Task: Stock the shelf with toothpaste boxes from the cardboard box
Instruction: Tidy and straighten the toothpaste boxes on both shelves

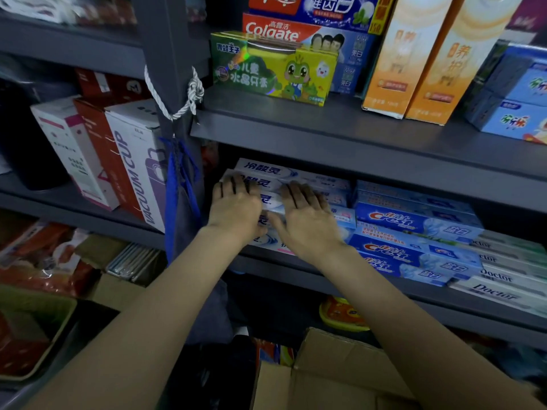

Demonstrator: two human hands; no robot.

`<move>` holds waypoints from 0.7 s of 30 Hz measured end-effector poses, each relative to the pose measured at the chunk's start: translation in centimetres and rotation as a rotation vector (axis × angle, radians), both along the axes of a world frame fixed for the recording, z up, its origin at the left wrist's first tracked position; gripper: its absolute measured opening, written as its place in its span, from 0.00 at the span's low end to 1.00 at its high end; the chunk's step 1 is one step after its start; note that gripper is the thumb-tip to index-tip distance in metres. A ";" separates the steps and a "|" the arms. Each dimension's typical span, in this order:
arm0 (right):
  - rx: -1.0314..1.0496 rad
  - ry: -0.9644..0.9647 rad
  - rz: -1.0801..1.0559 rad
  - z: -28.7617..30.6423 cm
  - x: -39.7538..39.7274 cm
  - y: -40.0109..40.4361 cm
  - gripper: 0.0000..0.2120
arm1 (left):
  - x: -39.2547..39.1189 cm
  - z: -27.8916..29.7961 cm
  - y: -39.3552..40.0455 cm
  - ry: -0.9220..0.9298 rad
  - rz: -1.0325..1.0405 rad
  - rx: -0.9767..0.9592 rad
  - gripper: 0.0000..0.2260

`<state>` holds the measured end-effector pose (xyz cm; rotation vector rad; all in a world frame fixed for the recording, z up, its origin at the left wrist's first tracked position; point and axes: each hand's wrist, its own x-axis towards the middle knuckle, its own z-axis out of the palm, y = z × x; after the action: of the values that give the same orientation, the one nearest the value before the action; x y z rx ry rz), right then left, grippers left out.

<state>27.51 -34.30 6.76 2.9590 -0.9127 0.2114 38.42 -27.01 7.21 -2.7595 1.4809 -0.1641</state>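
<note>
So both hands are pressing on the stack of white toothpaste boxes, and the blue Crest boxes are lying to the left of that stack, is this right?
Not quite. The head view shows the blue Crest boxes lying to the right of the stack, not the left. The rest holds: the left hand and right hand both press flat on the stack of white toothpaste boxes.

left bay: white-and-purple "VACUUM CUP" carton [139, 164], leaning
post: knotted white rope [189, 94], blue cloth bag [177, 196] hanging below

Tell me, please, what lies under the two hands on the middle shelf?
Both hands rest flat on a stack of white toothpaste boxes. How deep the stack reaches behind them is hidden.
</note>
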 end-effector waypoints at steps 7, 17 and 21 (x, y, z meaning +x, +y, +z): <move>0.030 0.017 0.033 0.3 0.2 -0.1 0.31 | 1.2 1.5 -0.8 0.165 0.098 0.093 0.52; 0.051 0.000 -0.024 1.5 -1.7 -0.4 0.31 | -1.3 -0.8 0.8 -0.075 -0.021 -0.216 0.39; 0.069 0.052 -0.079 0.9 -4.2 -1.5 0.32 | -3.6 -4.0 1.0 -0.202 -0.124 -0.390 0.32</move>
<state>23.35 -35.78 7.64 2.9673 -1.0491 0.1021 34.86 -25.98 3.25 -2.8118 1.7194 -0.7870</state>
